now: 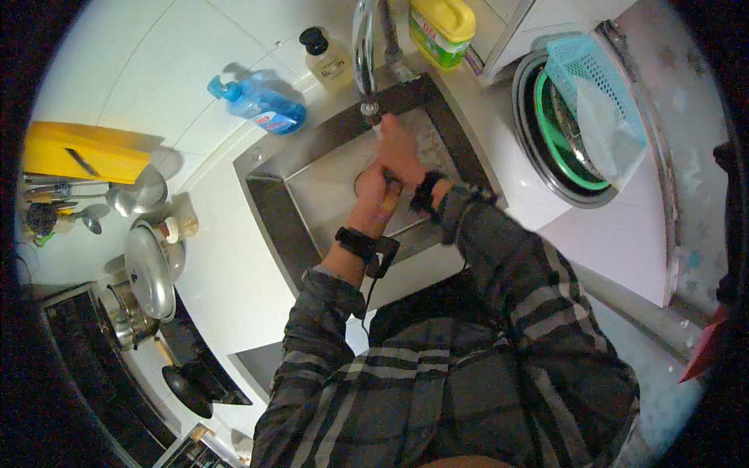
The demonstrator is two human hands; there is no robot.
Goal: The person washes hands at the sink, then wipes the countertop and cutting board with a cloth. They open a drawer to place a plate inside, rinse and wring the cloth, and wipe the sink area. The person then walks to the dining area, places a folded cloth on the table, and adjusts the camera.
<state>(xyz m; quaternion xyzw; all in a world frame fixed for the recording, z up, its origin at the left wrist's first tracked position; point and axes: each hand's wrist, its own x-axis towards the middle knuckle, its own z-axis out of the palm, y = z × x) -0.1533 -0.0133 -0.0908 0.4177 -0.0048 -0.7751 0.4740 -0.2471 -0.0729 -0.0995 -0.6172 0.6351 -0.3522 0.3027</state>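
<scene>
Both of my hands are over the stainless-steel sink (pixel 319 205), close under the curved chrome faucet (pixel 364 52). My left hand (pixel 375 193) has curled fingers and meets my right hand (pixel 401 152) near its palm or wrist. The right hand is blurred and reaches nearly to the faucet's spout. Whether anything lies between the hands is hidden. Each wrist wears a black strap; the left one carries a small black box (pixel 383 257) with a cable.
Behind the sink stand a blue pump bottle (pixel 263 108), a black-capped soap bottle (pixel 327 64) and a yellow-and-green tub (pixel 442 35). Nested basins (pixel 526 146) with a light-blue basket (pixel 585 64) sit at right. At left are hanging utensils (pixel 120 202), a lidded pot (pixel 149 272) and a stove (pixel 99 368).
</scene>
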